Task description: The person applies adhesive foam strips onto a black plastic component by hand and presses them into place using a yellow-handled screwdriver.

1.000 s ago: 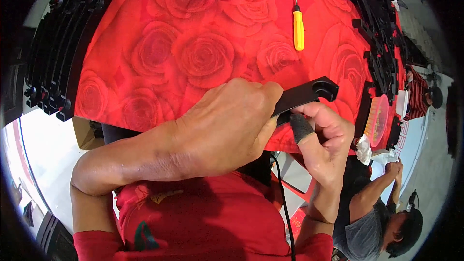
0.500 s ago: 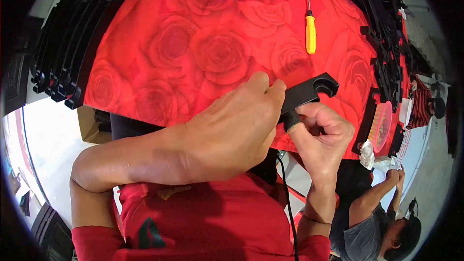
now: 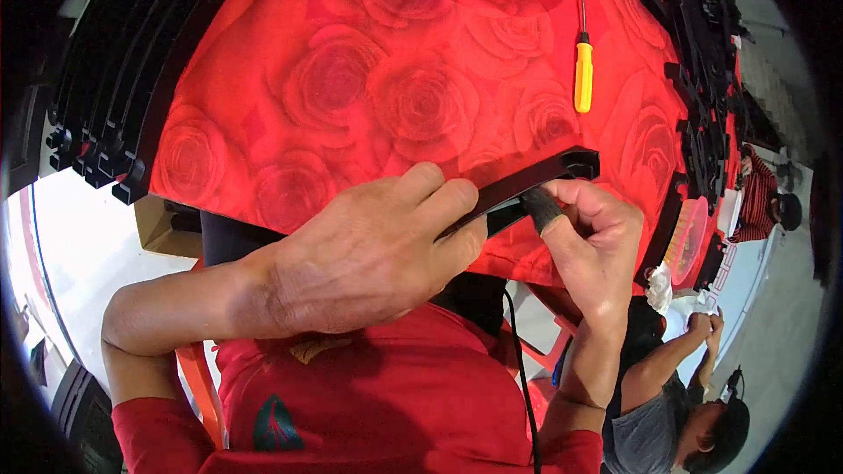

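Left hand [image 3: 378,250] firm round a black bar [image 3: 522,183], right hand [image 3: 597,241] curled against it, hold unclear; faint lettering [image 3: 724,269] on pale panel [image 3: 746,262].

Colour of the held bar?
The held bar is black; the head view shows it best.

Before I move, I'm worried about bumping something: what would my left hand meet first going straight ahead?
Past the black part it grips, your left hand would likely meet your right hand, though depth is unclear.
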Tool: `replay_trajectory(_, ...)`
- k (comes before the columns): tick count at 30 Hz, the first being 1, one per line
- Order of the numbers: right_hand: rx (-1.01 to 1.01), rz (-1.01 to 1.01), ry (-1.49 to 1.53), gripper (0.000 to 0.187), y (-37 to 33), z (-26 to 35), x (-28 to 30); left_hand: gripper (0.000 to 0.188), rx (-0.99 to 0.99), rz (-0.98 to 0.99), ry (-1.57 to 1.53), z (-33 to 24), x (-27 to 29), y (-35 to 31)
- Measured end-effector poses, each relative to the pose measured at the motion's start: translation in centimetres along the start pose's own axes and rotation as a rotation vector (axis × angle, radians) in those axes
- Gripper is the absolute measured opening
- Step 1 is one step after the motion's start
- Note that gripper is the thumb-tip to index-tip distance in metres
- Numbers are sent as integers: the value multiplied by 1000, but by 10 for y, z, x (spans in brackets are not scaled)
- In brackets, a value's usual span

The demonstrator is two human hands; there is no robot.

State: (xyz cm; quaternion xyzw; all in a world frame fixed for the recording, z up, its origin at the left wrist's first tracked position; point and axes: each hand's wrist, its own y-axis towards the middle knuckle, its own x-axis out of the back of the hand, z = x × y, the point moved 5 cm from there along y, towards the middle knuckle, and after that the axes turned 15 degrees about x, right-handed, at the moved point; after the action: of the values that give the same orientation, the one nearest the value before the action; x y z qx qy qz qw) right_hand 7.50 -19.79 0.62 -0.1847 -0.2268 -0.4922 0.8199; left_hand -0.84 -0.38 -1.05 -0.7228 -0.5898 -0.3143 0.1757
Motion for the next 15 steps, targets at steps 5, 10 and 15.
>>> replay_trajectory(5, 166, 214, -392, 21, 4, 31, 1, 41, -92, -25, 64, 3, -3, 0)
replay_trajectory(10, 220, 314, -371, 18, 10, 25, 5, 41, -141, -15, 176, 1, -7, 6)
replay_trajectory(15, 247, 264, -338, 24, 11, 26, 6, 42, -178, -5, 279, -3, -15, 8)
